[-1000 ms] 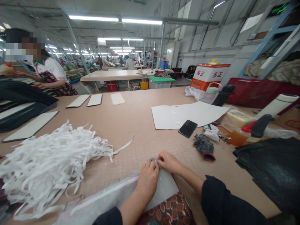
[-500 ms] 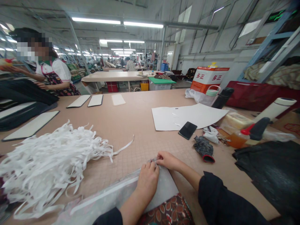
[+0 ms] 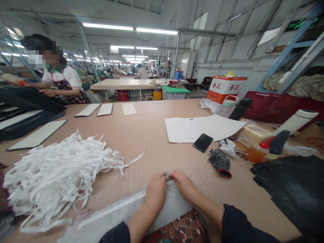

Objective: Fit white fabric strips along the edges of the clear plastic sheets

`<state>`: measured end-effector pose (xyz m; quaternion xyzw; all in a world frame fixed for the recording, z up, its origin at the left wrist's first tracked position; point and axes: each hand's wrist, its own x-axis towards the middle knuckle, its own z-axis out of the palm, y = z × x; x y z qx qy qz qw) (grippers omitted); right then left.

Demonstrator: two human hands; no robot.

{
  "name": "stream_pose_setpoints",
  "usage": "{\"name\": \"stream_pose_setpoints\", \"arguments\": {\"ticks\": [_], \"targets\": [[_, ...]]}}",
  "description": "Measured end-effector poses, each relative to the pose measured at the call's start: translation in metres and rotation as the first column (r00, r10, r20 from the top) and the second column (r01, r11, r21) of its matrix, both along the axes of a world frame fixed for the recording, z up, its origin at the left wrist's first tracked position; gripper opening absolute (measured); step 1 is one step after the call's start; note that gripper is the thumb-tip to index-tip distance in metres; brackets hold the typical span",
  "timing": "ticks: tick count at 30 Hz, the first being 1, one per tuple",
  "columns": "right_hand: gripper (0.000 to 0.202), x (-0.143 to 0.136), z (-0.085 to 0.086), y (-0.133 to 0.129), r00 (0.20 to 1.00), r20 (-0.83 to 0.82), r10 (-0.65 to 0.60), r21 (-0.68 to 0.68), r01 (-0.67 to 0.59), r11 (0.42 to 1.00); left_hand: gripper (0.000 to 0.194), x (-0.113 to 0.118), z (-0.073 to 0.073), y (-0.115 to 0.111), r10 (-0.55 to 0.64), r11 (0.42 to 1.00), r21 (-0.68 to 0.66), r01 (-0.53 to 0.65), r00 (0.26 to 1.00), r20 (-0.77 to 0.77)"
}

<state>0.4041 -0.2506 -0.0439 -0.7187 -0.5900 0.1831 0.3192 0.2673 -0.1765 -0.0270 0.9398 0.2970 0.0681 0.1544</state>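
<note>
The translucent gray fabric (image 3: 173, 202) lies on the near edge of the tabletop (image 3: 149, 135), a narrow white strip (image 3: 112, 210) running along its far edge. At the fabric's far corner, the left hand (image 3: 156, 189) grips the edge with curled fingers, and the right hand (image 3: 184, 184) pinches the same edge just beside it; the fingertips nearly meet. Brown leaf-print cloth (image 3: 187, 226) shows on the near side of the fabric. Left of the fabric sits a tangled pile of white strips (image 3: 58, 172). Beyond the fabric and to its right are a red-cuffed knitted glove (image 3: 219, 161), a black smartphone (image 3: 203, 142) and a large white sheet (image 3: 199, 128). Black sheet material (image 3: 291, 189) lies well to the fabric's right.
</note>
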Motion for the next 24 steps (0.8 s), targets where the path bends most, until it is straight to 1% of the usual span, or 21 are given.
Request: {"name": "stream_pose_setpoints", "arguments": {"ticks": [1, 3, 5, 6, 8, 10, 12, 13, 15, 18, 20, 23, 24], "targets": [[0.026, 0.000, 0.000, -0.001, 1.000, -0.006, 0.008, -0.006, -0.008, 1.000, 0.018, -0.002, 0.001, 0.003, 0.025, 0.999, -0.044, -0.024, 1.000, 0.003], [0.026, 0.001, 0.001, -0.002, 1.000, -0.004, 0.026, -0.018, -0.026, 1.000, 0.015, -0.006, 0.002, 0.008, 0.035, 0.995, -0.097, -0.035, 0.999, -0.002], [0.028, 0.001, 0.004, -0.001, 0.998, 0.026, 0.060, -0.029, -0.060, 0.998, 0.015, -0.010, 0.003, 0.010, 0.008, 0.996, -0.092, -0.009, 1.000, -0.013], [0.030, 0.000, 0.006, -0.001, 0.996, 0.050, 0.080, -0.034, -0.078, 0.996, 0.017, -0.011, 0.003, 0.010, -0.021, 0.998, -0.065, 0.020, 1.000, -0.021], [0.031, -0.004, 0.009, -0.002, 0.986, 0.112, 0.121, -0.050, -0.116, 0.992, 0.020, -0.013, 0.003, 0.007, -0.110, 0.993, 0.031, 0.112, 0.993, -0.048], [0.031, -0.007, 0.011, -0.005, 0.972, 0.175, 0.157, -0.068, -0.147, 0.987, 0.023, -0.015, 0.002, 0.004, -0.215, 0.966, 0.129, 0.225, 0.973, -0.084], [0.030, -0.009, 0.011, -0.009, 0.954, 0.228, 0.192, -0.074, -0.180, 0.981, 0.025, -0.019, 0.001, 0.005, -0.269, 0.943, 0.168, 0.286, 0.956, -0.117], [0.029, -0.009, 0.011, -0.011, 0.945, 0.251, 0.211, -0.073, -0.198, 0.977, 0.026, -0.022, 0.001, 0.007, -0.271, 0.943, 0.163, 0.289, 0.955, -0.125], [0.028, -0.010, 0.011, -0.014, 0.924, 0.296, 0.242, -0.072, -0.231, 0.970, 0.025, -0.029, 0.000, 0.013, -0.237, 0.961, 0.113, 0.253, 0.962, -0.135], [0.027, -0.013, 0.013, -0.016, 0.897, 0.359, 0.258, -0.096, -0.240, 0.966, 0.024, -0.043, 0.002, 0.023, -0.191, 0.979, 0.041, 0.200, 0.969, -0.154], [0.027, -0.017, 0.014, -0.016, 0.872, 0.415, 0.260, -0.110, -0.236, 0.966, 0.023, -0.052, 0.004, 0.026, -0.204, 0.976, 0.041, 0.215, 0.962, -0.181], [0.028, -0.021, 0.014, -0.018, 0.823, 0.498, 0.273, -0.118, -0.247, 0.962, 0.022, -0.062, 0.008, 0.025, -0.251, 0.959, 0.070, 0.273, 0.941, -0.227], [0.028, -0.021, 0.015, -0.018, 0.813, 0.510, 0.282, -0.122, -0.256, 0.959, 0.021, -0.066, 0.009, 0.025, -0.251, 0.959, 0.070, 0.273, 0.941, -0.229]]}}
